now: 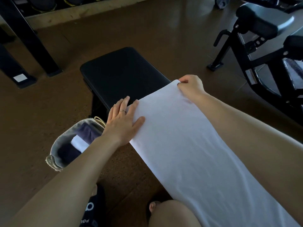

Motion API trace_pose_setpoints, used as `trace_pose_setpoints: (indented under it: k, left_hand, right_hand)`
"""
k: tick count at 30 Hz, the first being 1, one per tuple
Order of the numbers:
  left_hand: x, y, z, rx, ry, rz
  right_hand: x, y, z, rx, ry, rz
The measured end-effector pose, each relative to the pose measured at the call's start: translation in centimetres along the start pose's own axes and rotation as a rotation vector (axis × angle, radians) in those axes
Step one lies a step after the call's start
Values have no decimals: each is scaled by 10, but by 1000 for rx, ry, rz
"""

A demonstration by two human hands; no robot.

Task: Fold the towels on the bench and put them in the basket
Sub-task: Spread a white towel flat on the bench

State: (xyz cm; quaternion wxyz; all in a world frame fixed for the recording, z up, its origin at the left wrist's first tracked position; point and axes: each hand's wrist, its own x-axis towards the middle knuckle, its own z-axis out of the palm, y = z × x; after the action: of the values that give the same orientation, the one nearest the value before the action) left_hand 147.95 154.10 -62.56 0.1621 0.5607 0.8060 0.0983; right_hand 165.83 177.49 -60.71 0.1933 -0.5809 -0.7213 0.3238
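A long white towel (185,148) lies stretched along the black padded bench (121,74), running from its middle toward me. My left hand (123,120) rests flat on the towel's left edge with fingers straight, thumb on the cloth. My right hand (191,86) pinches the towel's far right corner. On the floor left of the bench stands a grey fabric basket (56,145) with rope trim, holding folded dark blue and white towels (82,140).
A black exercise machine (262,51) stands at the right. Black rack legs (32,46) rise at the far left on the brown floor. My knee and sandalled feet (95,205) are at the bottom, beside the bench.
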Motion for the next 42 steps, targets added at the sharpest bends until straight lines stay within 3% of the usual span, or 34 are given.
trace_pose_setpoints:
  k: [7,9,12,14,19,25,30,35,42]
  left_hand:
    - [1,-7,2,-69,10,36]
    - [2,-10,2,-77,15,48]
    - [2,-15,1,-68,26,66]
    - [1,-16,0,-52,18,70]
    - [1,-13,0,-29,17,59]
    - [0,-8,-2,24,20,52]
    - [-13,13,-9,194,77,18]
    - [-60,88,-16,173,-146,221]
    - [-150,204,34,314,-480,514]
  right_hand:
    - [3,-3,20,-223,50,-84]
    - [-5,-8,21,-427,193,-144]
    - [-25,-12,26,-546,362,-407]
    - [-39,-9,33,-546,292,-477]
    - [-42,-8,36,-504,-72,-303]
    - [-33,-13,24,-576,-231,-226]
    - [-77,-2,10,-506,-51,-343]
    - [-191,48,-28,-563,-146,-349]
    - [-293,155,-90,-687,-71,-36]
